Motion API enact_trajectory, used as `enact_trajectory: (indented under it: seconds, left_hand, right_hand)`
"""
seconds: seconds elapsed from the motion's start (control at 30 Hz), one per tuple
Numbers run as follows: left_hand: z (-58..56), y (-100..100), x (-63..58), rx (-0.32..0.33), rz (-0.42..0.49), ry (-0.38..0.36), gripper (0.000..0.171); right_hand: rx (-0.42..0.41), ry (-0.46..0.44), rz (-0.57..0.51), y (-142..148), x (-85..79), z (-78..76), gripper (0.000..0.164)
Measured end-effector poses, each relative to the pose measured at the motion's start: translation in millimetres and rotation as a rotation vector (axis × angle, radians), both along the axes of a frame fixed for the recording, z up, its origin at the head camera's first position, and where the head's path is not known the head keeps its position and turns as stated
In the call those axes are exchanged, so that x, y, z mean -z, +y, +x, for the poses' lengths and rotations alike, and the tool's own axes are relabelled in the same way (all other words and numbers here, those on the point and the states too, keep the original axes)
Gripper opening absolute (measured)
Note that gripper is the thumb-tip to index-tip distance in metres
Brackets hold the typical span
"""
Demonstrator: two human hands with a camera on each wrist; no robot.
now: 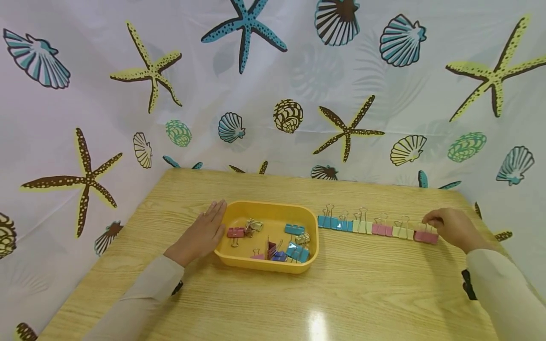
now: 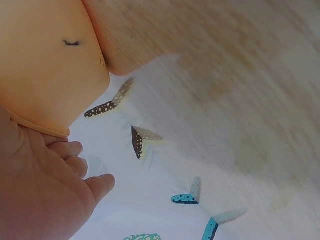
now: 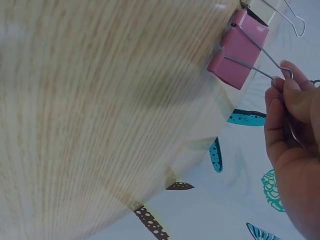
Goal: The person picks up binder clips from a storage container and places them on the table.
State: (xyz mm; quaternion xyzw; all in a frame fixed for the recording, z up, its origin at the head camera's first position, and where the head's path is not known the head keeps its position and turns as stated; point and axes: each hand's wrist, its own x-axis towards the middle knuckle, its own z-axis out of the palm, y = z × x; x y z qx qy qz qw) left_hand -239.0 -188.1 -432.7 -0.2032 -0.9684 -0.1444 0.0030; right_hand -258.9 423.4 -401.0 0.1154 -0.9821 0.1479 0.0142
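Observation:
My left hand (image 1: 204, 234) lies with straight fingers against the left side of a yellow tray (image 1: 273, 266); its palm and the tray wall (image 2: 55, 75) show in the left wrist view. At the right, my right hand (image 1: 456, 229) pinches the wire handles of a pink binder clip (image 3: 241, 50) between thumb and fingers. That clip ends a row on the table, beside a pale yellow clip (image 1: 403, 232). Further left in the row come another pink clip (image 1: 382, 229), a yellow clip (image 1: 362, 227) and blue clips (image 1: 327, 222), handles up.
Several binder clips lie loose in the tray, among them a red one (image 1: 235, 232) and a blue one (image 1: 297, 252). The wooden table (image 1: 362, 293) ends at a white cloth (image 1: 264, 90) printed with starfish and shells, hanging behind and at the sides.

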Motion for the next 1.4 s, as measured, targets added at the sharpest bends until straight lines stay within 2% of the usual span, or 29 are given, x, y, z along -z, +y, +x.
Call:
enact_trajectory:
  seconds: [0.3,1.1,1.4]
  left_hand:
    - [1.4,-0.2,0.4,-0.001,-0.006,0.007,0.059]
    - [1.0,0.3,0.6,-0.002,0.000,0.013,0.060]
    - [0.4,-0.1,0.8,-0.001,-0.004,0.002,0.060]
  right_hand:
    - [0.038,-0.007,-0.021,-1.2,8.4,0.1,0.017]
    - [0.020,-0.008,-0.031,-7.3,2.5,-0.1,0.024]
    - [0.044,0.070,-0.039,-14.2,-5.9,4.0,0.033]
